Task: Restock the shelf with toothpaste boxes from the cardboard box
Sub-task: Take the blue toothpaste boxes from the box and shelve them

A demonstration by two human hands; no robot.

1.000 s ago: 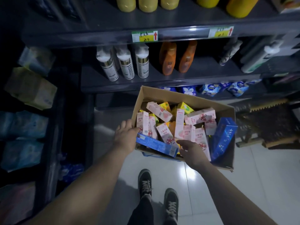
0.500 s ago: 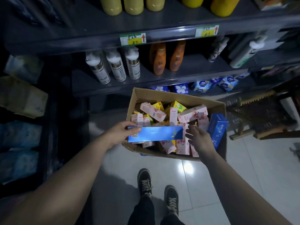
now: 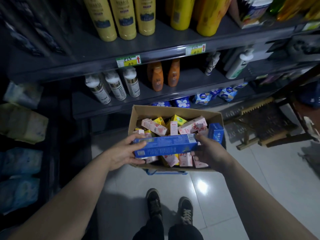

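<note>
Dim shop aisle, with a grey shelf (image 3: 155,99) carrying yellow bottles (image 3: 121,14) up top and white bottles (image 3: 116,87) and orange bottles (image 3: 156,77) lower down. At its foot sits the cardboard box (image 3: 174,110), heaped with pink and yellow packs (image 3: 154,126), a spare blue pack (image 3: 215,133) standing on end against its right wall. Both hands are on the toothpaste box (image 3: 165,147), long and blue, held level over the cardboard box's near edge. The left hand (image 3: 124,153) grips the left end with the thumb on top, and the right hand (image 3: 207,151) clasps the right end. Dark shoes (image 3: 154,203) stand on the tiled floor (image 3: 259,179) below.

Bare shelf (image 3: 190,80) gap, orange bottles (image 3: 156,77) beside
</note>
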